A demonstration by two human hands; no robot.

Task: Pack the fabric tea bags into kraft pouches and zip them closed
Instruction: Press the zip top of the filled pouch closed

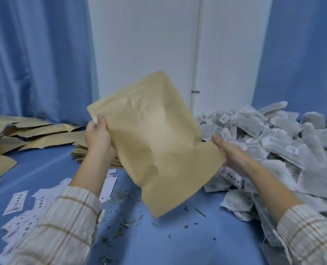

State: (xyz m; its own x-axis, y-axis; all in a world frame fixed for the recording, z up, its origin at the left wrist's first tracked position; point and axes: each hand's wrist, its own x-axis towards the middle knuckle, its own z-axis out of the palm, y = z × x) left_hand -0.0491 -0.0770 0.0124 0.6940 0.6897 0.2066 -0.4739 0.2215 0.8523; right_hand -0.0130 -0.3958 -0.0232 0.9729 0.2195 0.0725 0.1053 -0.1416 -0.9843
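My left hand (98, 135) grips the kraft pouch (155, 142) mid-air, right hand (228, 150) flat against its edge; next, open it and load tea bags (273, 134).

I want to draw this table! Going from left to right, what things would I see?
Brown paper pouches → left hand → the pouch held up in the air → right hand → big pile of tea bags.
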